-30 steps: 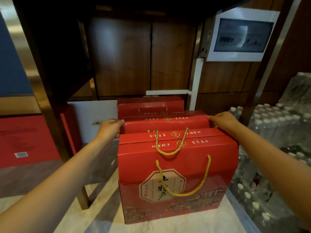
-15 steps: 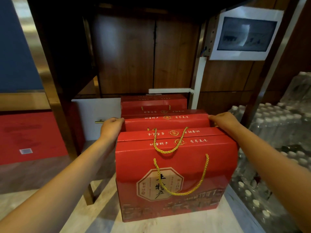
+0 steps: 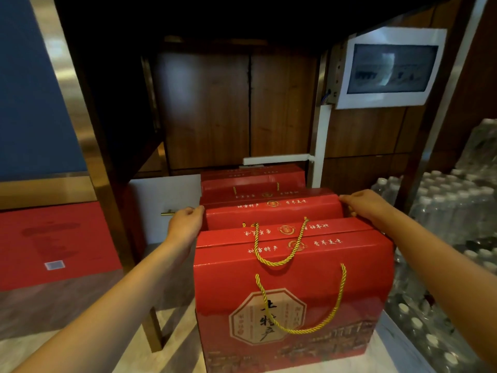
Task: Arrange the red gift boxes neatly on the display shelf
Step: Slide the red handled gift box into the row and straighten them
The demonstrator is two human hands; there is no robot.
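Three red gift boxes stand in a row on the pale floor under the dark wooden shelf [image 3: 113,162], and behind the nearest box [image 3: 293,292] the left hand [image 3: 185,224] and right hand [image 3: 368,205] grip the two ends of the middle box [image 3: 271,211], with the back box [image 3: 252,181] just behind it.

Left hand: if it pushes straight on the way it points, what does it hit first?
The left hand points forward along the second red gift box. Straight on, it likely meets the rearmost gift box's left corner or slips beside it toward the white panel; depth is unclear.
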